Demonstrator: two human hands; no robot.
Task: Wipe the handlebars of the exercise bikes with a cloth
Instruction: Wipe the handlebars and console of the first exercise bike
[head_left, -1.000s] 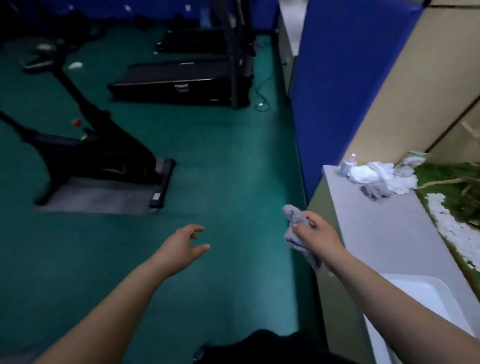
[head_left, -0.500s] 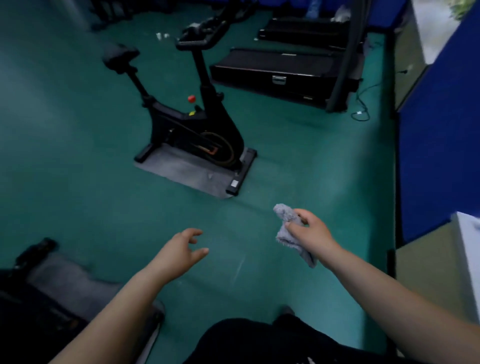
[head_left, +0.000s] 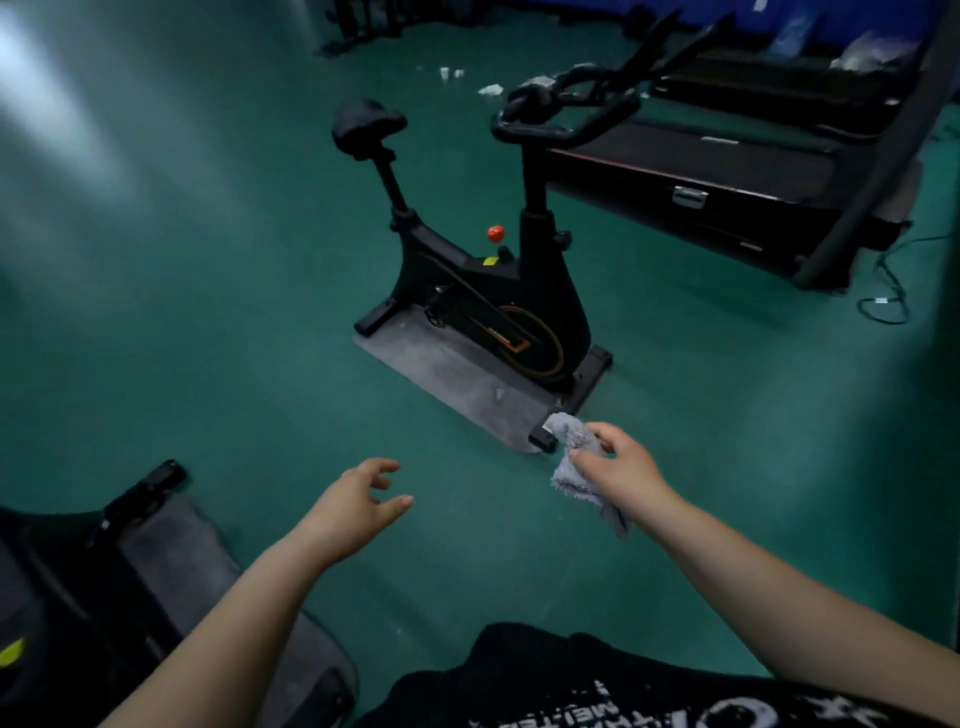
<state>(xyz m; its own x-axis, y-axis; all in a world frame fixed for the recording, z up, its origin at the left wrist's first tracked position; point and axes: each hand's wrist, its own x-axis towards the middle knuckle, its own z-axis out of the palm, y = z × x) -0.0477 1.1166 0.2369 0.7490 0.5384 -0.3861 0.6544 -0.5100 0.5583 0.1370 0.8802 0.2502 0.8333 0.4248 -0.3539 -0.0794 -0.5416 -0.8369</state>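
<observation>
Facing the exercise bike (head_left: 498, 291), now nearer and centred, the cloth (head_left: 574, 457) is still gripped by the right hand (head_left: 621, 467); the left hand (head_left: 353, 506) is kept relaxed, empty.

Two bare forearms with no sleeves, black shirt (head_left: 597, 686) with white printed lettering at the lower edge

Grey cloth (head_left: 574, 453), black bike (head_left: 498, 291) with a red knob (head_left: 495, 233), perhaps orange-trimmed, on green floor (head_left: 208, 312).

Green floor (head_left: 208, 312): exercise bike (head_left: 498, 291) on grey mat (head_left: 447, 384); treadmill (head_left: 727, 176) behind bike; paper scraps (head_left: 488, 89) beyond bike.
</observation>
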